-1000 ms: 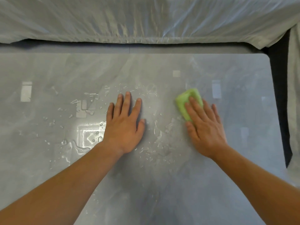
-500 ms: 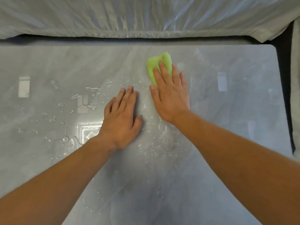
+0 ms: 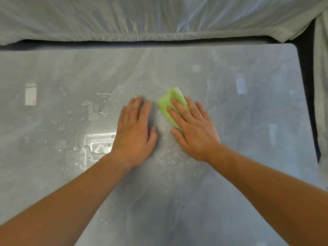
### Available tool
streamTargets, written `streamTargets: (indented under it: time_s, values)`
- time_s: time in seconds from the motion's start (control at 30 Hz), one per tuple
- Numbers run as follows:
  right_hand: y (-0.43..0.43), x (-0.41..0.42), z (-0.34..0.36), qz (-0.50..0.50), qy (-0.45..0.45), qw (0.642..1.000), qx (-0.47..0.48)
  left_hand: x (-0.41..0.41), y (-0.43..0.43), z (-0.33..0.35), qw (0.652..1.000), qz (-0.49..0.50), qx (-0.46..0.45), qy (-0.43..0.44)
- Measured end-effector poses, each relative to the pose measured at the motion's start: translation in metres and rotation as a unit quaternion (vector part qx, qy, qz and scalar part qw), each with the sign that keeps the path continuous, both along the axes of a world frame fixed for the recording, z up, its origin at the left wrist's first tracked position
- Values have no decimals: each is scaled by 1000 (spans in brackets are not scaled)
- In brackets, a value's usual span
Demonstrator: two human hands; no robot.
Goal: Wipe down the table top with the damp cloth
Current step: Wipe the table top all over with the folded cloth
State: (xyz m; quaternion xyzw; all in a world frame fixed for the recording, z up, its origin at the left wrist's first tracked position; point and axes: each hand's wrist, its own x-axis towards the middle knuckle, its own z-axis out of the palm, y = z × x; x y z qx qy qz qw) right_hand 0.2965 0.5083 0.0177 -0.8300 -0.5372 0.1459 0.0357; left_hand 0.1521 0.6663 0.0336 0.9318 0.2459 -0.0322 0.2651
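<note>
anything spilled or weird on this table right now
Yes: water is spilled on the table top. A puddle lies beside the left hand, with droplets scattered between and below both hands. The right hand presses the green cloth flat, clear of the puddle. Nothing looks damaged.

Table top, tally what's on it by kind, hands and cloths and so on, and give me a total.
Hands: 2, the left hand flat on the table top, the right hand pressing on the cloth
Green cloths: 1, the cloth
Pools of water: 1, the puddle by the left wrist, with scattered droplets too many to count
Total: 4
</note>
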Motion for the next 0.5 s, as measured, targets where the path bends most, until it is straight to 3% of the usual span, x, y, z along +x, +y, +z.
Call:
streamTargets:
  time_s: [0.07, 0.2, 0.27, 0.43, 0.5]
  values:
    - [-30, 16, 1, -9, -5, 1000, -15, -7, -9, 1, 999, -21, 22, 21]
    - [-31, 40, 1, -195, 0, 981, -5, -15, -27, -2, 996, -41, 34, 71]
    - [-25, 15, 2, -232, -3, 973, -1, -16, -31, -3, 995, -34, 45, 76]
    - [-69, -20, 2, -17, 8, 1000, -14, -16, -32, 0, 995, -30, 46, 82]
    - [-71, 7, 0, -57, -6, 998, -14, -19, -32, 1, 995, -33, 47, 82]
